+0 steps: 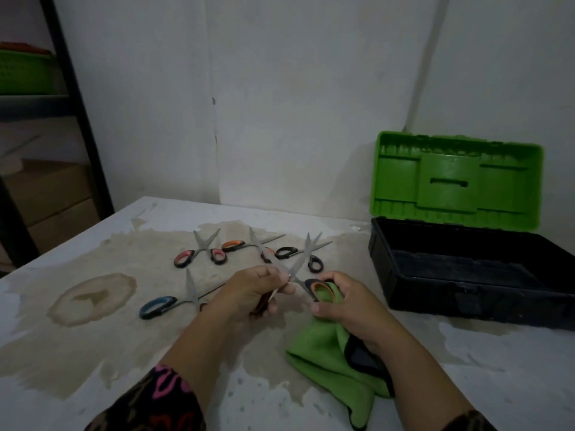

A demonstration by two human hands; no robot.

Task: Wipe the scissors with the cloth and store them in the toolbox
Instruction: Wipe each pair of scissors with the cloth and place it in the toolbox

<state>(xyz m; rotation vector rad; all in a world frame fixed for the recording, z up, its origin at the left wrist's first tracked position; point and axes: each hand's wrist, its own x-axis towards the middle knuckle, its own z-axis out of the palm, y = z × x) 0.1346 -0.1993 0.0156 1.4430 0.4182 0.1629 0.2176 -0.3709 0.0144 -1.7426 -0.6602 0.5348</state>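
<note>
Head camera, nearest: green cloth (320, 359) hangs from the right hand (345, 309) onto the stained table (93, 337)
Hands: right wraps cloth round an orange handle of the scissors (311, 286); left hand (258, 290) grips them near the pivot, blades spread
Beyond: four other pairs (200, 255) lie on the table
Far right: toolbox (451, 293) open, lid (457, 178) upright

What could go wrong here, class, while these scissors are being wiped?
The scissors are held open, and the left hand grips them by the pivot, near the blades: a slip could cut a finger. Four more open pairs lie just beyond; reaching over them risks a jab.
</note>
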